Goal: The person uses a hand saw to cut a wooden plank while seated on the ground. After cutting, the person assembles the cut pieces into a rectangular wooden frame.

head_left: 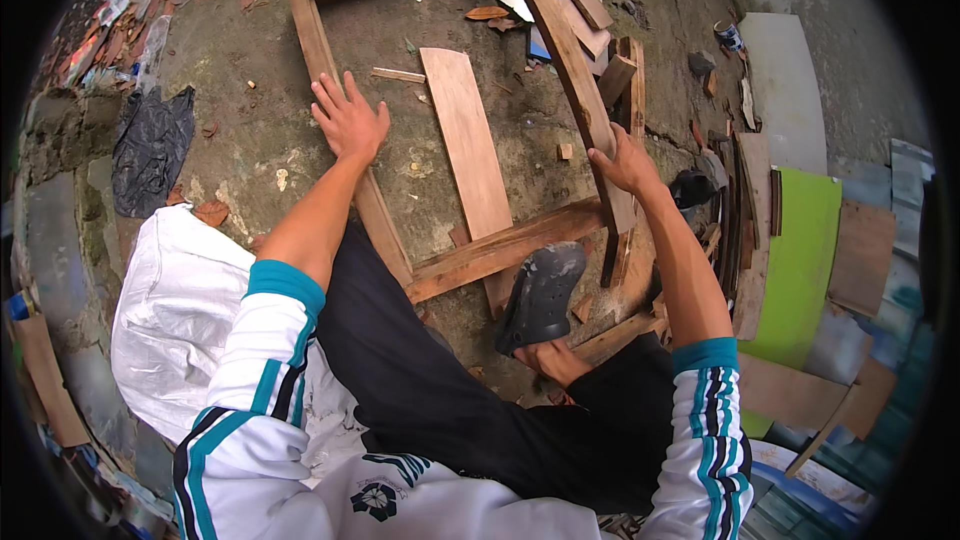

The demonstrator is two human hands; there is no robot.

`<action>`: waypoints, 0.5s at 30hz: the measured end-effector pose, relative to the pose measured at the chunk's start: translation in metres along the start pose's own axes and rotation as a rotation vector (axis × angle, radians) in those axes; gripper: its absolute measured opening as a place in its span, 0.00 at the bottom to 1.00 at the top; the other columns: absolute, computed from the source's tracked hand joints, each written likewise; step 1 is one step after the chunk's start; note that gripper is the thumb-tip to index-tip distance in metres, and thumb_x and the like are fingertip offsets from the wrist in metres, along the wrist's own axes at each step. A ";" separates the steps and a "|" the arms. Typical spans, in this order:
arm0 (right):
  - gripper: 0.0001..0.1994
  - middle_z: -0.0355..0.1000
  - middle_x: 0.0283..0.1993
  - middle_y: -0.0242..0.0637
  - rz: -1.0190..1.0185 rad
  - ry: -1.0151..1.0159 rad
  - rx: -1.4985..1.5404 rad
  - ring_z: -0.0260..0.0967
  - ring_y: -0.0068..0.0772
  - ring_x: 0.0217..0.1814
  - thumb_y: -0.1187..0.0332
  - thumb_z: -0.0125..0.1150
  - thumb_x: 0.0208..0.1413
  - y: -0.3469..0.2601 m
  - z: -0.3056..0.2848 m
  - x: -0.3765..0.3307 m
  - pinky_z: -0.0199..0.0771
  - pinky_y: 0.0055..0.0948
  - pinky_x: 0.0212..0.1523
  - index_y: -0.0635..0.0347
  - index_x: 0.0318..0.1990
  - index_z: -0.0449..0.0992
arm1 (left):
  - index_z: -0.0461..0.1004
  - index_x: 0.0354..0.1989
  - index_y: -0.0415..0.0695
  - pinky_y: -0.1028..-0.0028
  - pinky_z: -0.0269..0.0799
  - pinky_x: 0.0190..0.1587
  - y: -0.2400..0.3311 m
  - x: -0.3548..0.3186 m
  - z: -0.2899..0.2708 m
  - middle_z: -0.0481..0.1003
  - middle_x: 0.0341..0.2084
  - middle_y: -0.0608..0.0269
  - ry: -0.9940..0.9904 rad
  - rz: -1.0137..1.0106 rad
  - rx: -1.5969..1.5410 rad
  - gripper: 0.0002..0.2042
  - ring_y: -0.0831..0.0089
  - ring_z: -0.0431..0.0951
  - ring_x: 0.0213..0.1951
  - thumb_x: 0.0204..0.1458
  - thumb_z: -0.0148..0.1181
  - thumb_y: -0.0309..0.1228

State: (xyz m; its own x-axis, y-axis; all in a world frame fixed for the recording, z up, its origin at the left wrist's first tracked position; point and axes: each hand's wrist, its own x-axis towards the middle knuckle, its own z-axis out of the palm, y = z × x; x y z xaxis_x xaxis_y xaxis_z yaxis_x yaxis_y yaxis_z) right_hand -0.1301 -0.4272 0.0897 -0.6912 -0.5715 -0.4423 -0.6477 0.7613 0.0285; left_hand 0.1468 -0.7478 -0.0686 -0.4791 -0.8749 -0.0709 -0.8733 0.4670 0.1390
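Note:
A rectangular wooden frame (500, 248) lies on the dirt ground in front of me. My left hand (348, 121) rests flat, fingers spread, on the frame's left rail (322, 52). My right hand (623, 162) grips the frame's right rail (560, 40) from above. A loose flat plank (466, 142) lies inside the frame, running away from me. My foot in a dark perforated sandal (541, 297) is planted on the frame's near crosspiece.
A white woven sack (175, 310) lies at my left, a black plastic sheet (150, 148) beyond it. Stacked wood offcuts (625, 70) and boards, one bright green panel (800, 260), crowd the right side. A small can (729, 35) stands far right.

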 end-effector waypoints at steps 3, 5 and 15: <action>0.40 0.62 0.70 0.54 -0.056 -0.022 -0.039 0.60 0.57 0.70 0.43 0.57 0.60 -0.012 -0.022 0.030 0.62 0.49 0.68 0.60 0.72 0.55 | 0.49 0.74 0.43 0.50 0.39 0.73 -0.003 0.001 0.001 0.40 0.75 0.42 0.015 -0.019 -0.088 0.44 0.46 0.34 0.76 0.55 0.59 0.53; 0.42 0.61 0.70 0.55 -0.032 -0.054 -0.034 0.60 0.56 0.70 0.43 0.58 0.60 -0.017 -0.032 0.051 0.62 0.50 0.68 0.60 0.73 0.52 | 0.52 0.73 0.44 0.51 0.38 0.74 -0.004 0.003 0.002 0.40 0.75 0.44 0.049 -0.030 -0.127 0.42 0.48 0.34 0.76 0.54 0.59 0.54; 0.58 0.62 0.68 0.56 0.005 -0.276 -0.136 0.69 0.56 0.64 0.31 0.59 0.52 -0.043 -0.038 0.150 0.71 0.49 0.62 0.55 0.77 0.33 | 0.60 0.70 0.44 0.51 0.38 0.74 0.008 -0.002 -0.011 0.40 0.74 0.41 -0.002 -0.045 -0.106 0.41 0.47 0.33 0.76 0.52 0.59 0.57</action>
State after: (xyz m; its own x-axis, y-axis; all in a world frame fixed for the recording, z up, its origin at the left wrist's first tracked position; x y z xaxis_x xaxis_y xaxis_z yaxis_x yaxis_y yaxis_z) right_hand -0.2180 -0.5574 0.0561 -0.5936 -0.4486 -0.6681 -0.6941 0.7056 0.1429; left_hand 0.1414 -0.7436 -0.0564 -0.4402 -0.8942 -0.0813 -0.8795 0.4112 0.2396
